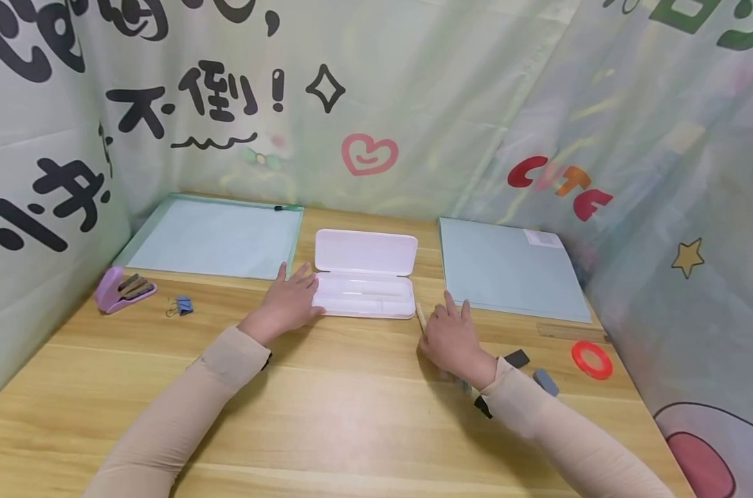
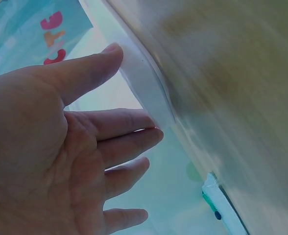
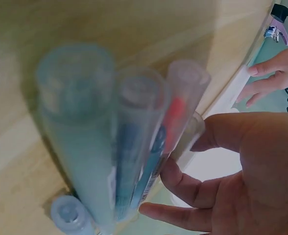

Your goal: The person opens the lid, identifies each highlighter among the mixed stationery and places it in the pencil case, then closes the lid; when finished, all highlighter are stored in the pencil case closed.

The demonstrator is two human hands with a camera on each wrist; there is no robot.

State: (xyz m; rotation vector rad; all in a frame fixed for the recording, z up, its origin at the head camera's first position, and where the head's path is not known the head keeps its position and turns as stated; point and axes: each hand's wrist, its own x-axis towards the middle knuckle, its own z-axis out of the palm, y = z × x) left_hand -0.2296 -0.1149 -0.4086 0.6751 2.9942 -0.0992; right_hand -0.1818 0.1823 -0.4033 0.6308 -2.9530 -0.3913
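Observation:
An open white pencil case (image 1: 364, 306) lies on the table with its lid (image 1: 365, 252) tilted back. My left hand (image 1: 287, 304) is at the case's left end, fingers spread and fairly straight, with thumb and fingertips right at its wall (image 2: 146, 78). To the right of the case, my right hand (image 1: 450, 339) pinches a thin pale stick (image 3: 187, 142), seen as a beige tip in the head view. Beside those fingers lie a thick light-blue tube (image 3: 78, 137), a clear-capped blue pen (image 3: 136, 142) and a red pen with a clear pinkish cap (image 3: 180, 103). My right hand and wrist mostly hide them in the head view.
Blue folders lie at back left (image 1: 217, 235) and back right (image 1: 513, 270). A purple stapler (image 1: 110, 290) and blue binder clip (image 1: 183, 305) sit left. On the right are a clear ruler (image 1: 569, 332), red ring (image 1: 592, 360), black block (image 1: 517, 358) and blue-grey block (image 1: 545, 382).

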